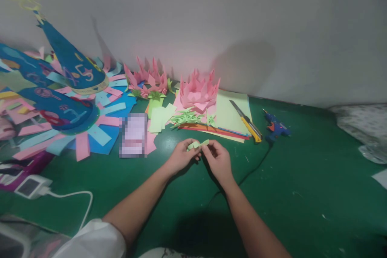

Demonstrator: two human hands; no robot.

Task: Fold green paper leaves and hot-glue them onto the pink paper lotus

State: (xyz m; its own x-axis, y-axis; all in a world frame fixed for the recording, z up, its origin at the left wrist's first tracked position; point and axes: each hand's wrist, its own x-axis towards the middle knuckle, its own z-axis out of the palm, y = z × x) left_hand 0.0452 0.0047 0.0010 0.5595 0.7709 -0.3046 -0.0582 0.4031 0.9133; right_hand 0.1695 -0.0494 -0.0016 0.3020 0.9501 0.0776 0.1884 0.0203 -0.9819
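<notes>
Both my hands meet over the green table point(302, 177), pinching a small folded piece of light green paper point(198, 144). My left hand point(181, 156) grips its left end with closed fingers. My right hand point(218, 160) pinches its right end. Just beyond them lie several folded green paper leaves point(189, 119) and cut green paper squares point(160, 117). A pink paper lotus point(198, 90) stands behind those, on a stack of coloured paper sheets point(231, 119).
A yellow utility knife point(246, 121) lies on the paper stack, a blue glue gun point(276, 126) to its right with a black cord. A second pink lotus point(148, 78) stands at the wall. Blue cones point(72, 62) and paper strips fill the left; a white charger point(32, 186) sits near the front left.
</notes>
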